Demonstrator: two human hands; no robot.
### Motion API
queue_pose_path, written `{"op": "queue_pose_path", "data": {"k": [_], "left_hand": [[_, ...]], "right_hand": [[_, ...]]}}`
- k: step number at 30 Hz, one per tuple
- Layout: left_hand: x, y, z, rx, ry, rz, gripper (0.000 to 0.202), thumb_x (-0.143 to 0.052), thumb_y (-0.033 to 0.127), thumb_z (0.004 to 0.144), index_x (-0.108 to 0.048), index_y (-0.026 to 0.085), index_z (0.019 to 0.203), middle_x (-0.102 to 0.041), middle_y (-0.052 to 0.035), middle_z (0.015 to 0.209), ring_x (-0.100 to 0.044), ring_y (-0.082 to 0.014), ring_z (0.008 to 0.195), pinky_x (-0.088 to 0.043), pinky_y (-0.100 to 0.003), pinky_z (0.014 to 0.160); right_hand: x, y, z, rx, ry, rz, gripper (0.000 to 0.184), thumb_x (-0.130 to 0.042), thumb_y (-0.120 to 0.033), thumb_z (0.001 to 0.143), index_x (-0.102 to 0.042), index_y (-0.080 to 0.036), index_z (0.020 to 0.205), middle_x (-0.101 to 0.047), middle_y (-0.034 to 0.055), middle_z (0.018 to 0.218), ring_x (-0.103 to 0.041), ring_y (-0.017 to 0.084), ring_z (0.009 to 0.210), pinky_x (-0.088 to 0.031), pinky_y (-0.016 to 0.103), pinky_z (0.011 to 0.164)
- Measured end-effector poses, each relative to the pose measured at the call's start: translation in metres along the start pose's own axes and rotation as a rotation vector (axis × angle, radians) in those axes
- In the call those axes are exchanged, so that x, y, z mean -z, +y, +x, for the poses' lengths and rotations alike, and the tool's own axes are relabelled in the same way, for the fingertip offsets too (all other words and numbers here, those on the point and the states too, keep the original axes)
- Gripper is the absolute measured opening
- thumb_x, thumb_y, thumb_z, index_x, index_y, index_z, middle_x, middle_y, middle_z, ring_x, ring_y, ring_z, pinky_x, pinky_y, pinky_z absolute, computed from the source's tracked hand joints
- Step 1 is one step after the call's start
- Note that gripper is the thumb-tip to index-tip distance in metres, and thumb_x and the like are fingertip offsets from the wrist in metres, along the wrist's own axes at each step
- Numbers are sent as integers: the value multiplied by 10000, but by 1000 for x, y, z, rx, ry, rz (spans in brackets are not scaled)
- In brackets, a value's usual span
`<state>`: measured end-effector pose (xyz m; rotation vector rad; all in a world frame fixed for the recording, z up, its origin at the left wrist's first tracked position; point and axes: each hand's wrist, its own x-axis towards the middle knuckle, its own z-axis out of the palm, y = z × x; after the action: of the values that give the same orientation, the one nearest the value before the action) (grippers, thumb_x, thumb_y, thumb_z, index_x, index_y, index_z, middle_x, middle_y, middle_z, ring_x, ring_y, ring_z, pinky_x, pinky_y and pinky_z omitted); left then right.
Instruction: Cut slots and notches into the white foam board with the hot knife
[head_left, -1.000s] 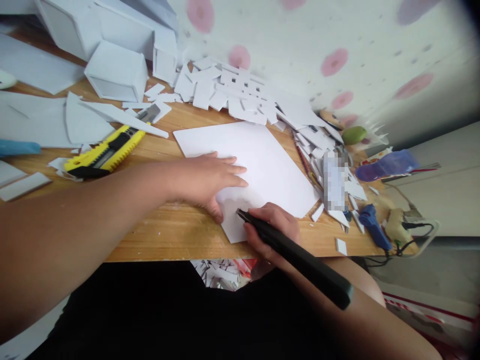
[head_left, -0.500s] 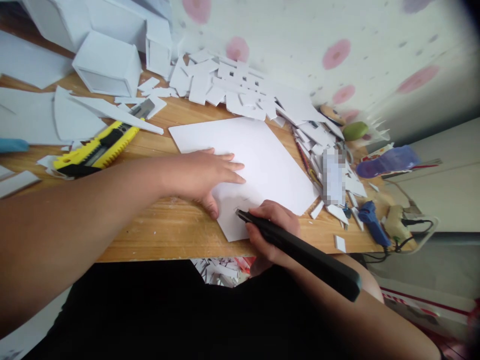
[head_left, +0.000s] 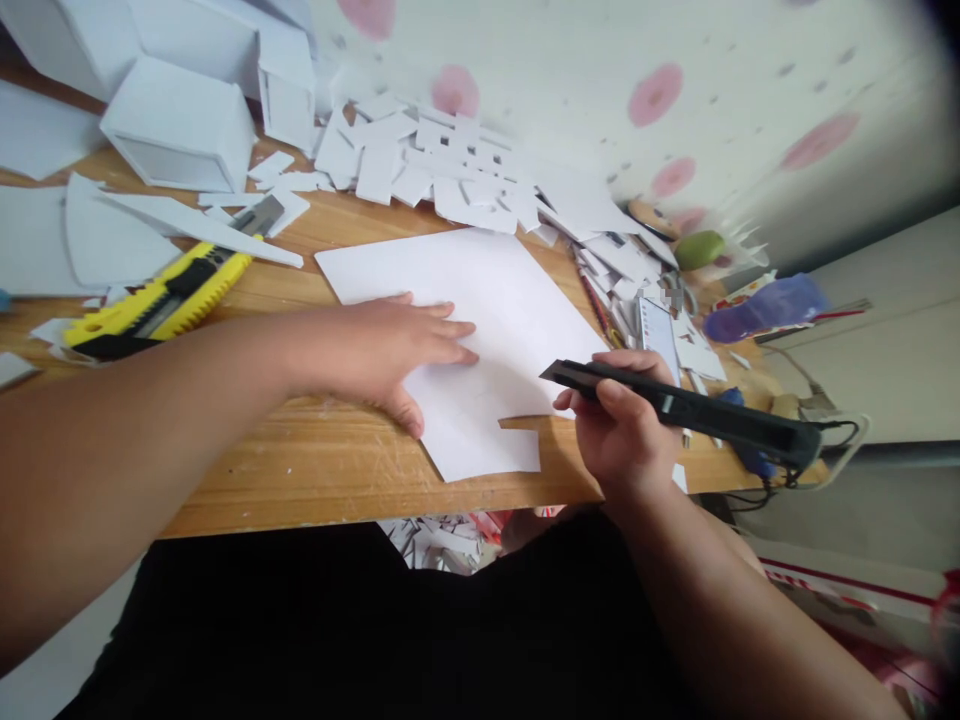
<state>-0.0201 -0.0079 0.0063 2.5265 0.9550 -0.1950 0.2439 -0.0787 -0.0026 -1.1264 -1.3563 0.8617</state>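
Resting palm-down in the head view, the person's left hand (head_left: 394,350) spreads its fingers over a flat, angular white board (head_left: 480,275), gripping nothing. The board lies on a light-brown wooden table (head_left: 315,470), a notch showing along its near right side. The right hand (head_left: 630,430) is closed firmly around a long black utility knife (head_left: 720,415), tip over the board's right part. Left of the board: a yellow-and-black ribbed cutter (head_left: 169,295). Behind: loose white board offcuts (head_left: 420,165).
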Motion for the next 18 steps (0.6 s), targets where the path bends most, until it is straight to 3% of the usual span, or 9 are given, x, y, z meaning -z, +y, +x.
{"op": "queue_pose_path", "data": {"k": [2,5,9,18], "left_hand": [[-1,-1,-1,-2,7,0,916,-757,650,741,-418,352,1538,-247,-41,1692,-146,-351,1568,-112,-541,1243],[-2,-2,-2,7,14,10,884,-714,669,774,-411,351,1542,-251,-39,1692,-152,-348,1567,-112,-544,1242],[-4,-2,-1,1,25,18,906,-732,673,751,-419,351,1538,-276,-40,1685,-169,-353,1562,-114,-540,1242],[1,5,-2,35,-7,33,911,-766,614,755,-411,332,1545,-266,-41,1686,-144,-342,1570,-126,-549,1245]], "right_hand": [[10,-3,7,-16,-73,0,281,-744,-441,788,-585,-259,930,-637,-27,716,-650,161,530,-558,317,523],[20,-5,10,-40,-292,-80,271,-805,-431,784,-669,-233,909,-711,-5,738,-695,175,632,-585,314,615],[11,-8,9,-98,-532,-193,181,-811,-349,790,-742,-208,882,-778,29,827,-721,177,721,-589,281,650],[-8,-5,9,-69,-626,-195,116,-786,-271,793,-765,-194,878,-782,29,824,-716,153,705,-579,231,626]]}}
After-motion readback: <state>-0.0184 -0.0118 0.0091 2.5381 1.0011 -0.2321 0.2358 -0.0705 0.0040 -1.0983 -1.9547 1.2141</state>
